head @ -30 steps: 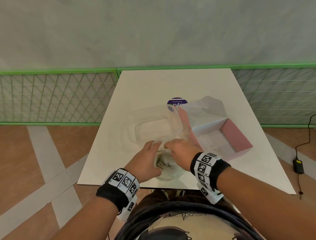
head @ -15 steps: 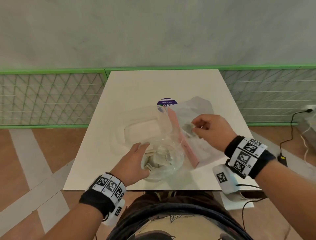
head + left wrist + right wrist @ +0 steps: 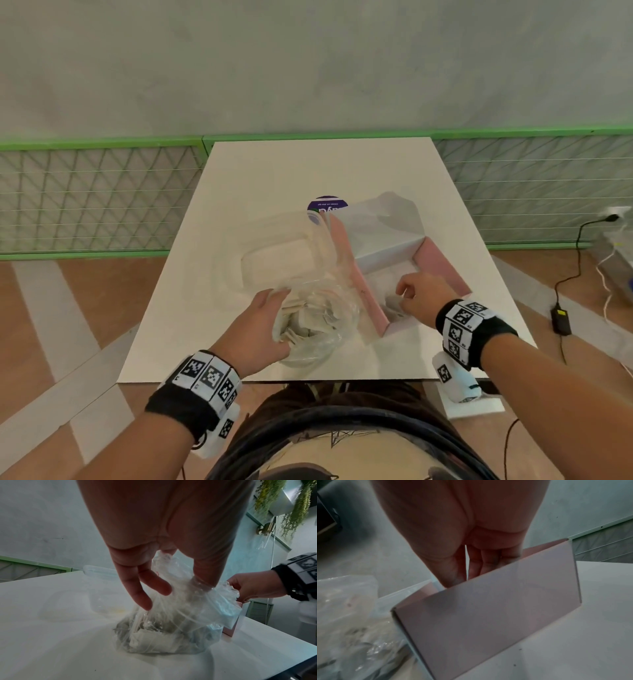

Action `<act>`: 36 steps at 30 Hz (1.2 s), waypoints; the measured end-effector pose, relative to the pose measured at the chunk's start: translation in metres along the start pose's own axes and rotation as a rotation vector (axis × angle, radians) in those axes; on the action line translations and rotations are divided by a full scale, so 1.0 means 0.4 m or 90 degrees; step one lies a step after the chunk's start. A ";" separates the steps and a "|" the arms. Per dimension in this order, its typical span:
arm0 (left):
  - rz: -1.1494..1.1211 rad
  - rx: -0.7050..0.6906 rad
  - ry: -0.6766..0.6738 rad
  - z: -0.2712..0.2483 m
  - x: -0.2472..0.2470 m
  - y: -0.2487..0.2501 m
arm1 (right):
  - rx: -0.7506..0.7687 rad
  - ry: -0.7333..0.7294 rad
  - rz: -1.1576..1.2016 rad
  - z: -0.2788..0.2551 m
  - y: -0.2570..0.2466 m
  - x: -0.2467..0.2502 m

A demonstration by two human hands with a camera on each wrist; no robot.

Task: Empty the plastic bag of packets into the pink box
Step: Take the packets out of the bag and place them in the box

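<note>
A clear plastic bag [image 3: 315, 325] of pale packets [image 3: 308, 322] stands on the white table near the front edge. My left hand [image 3: 270, 308] grips its open mouth, thumb inside the plastic and fingers outside, as the left wrist view shows on the bag [image 3: 171, 628]. Just right of the bag is the pink box [image 3: 442, 267], open. My right hand [image 3: 411, 294] reaches down into its near corner, fingers curled on a small grey packet [image 3: 393, 303]. In the right wrist view the box wall [image 3: 488, 615] hides those fingertips.
A clear plastic tub [image 3: 277, 253] lies behind the bag, with a round purple label [image 3: 327, 204] beyond it. The box's white lid [image 3: 383, 222] stands up at the back. A charger and cable [image 3: 561, 320] lie on the floor at the right.
My right hand left the bag with a packet, carried it right over the box, and has now dropped low into the box's near corner. My left hand stayed on the bag.
</note>
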State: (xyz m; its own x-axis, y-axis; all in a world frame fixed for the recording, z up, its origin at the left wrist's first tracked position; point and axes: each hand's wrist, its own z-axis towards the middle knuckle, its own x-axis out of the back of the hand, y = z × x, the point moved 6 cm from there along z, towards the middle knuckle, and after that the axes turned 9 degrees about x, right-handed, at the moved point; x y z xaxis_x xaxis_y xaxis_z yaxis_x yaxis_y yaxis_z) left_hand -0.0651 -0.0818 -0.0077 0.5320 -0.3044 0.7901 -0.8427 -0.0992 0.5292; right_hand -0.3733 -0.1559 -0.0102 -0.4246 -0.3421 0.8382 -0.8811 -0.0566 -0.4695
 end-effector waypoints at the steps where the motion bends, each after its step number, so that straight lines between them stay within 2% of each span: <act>1: -0.002 0.001 -0.002 0.001 0.000 0.000 | 0.006 -0.008 0.009 0.002 -0.007 -0.008; 4: -0.013 -0.001 -0.004 0.003 0.003 0.002 | 0.062 0.057 -0.039 0.007 -0.054 0.003; 7: -0.023 0.000 0.003 0.006 0.004 -0.002 | 0.188 0.151 -0.024 -0.006 -0.161 0.030; 8: -0.027 0.001 0.007 0.005 0.002 -0.002 | 0.238 0.144 -0.005 -0.015 -0.210 0.029; 10: -0.035 -0.001 0.013 0.001 -0.002 -0.002 | 0.326 0.074 0.007 -0.034 -0.308 -0.002; 13: -0.059 -0.016 0.019 -0.004 -0.008 0.000 | 0.414 -0.075 -0.095 -0.046 -0.421 -0.102; 15: -0.069 -0.026 0.024 -0.006 -0.008 0.000 | 0.423 -0.115 -0.196 -0.032 -0.456 -0.165; 18: -0.082 -0.035 0.034 -0.015 -0.004 0.002 | 0.396 -0.089 -0.288 0.004 -0.471 -0.216; 20: -0.093 -0.038 0.041 -0.022 -0.002 0.003 | 0.380 -0.073 -0.322 0.016 -0.482 -0.220; 24: -0.088 -0.041 0.046 -0.024 -0.005 -0.006 | 0.365 -0.136 -0.370 0.015 -0.498 -0.208; 28: -0.090 -0.047 0.044 -0.022 -0.006 -0.009 | 0.343 -0.135 -0.326 0.016 -0.489 -0.179; 32: -0.099 -0.042 0.040 -0.016 -0.005 -0.015 | 0.339 -0.090 -0.185 0.014 -0.476 -0.142; 36: -0.085 -0.038 0.045 -0.010 -0.003 -0.014 | 0.358 0.018 -0.134 0.010 -0.449 -0.082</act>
State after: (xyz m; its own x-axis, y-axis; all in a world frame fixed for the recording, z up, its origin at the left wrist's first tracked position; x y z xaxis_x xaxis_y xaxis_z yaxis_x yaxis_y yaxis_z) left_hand -0.0605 -0.0772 -0.0103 0.6449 -0.2240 0.7307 -0.7591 -0.0763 0.6465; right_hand -0.2003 -0.1381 0.0456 -0.2655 -0.2457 0.9323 -0.7045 -0.6107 -0.3616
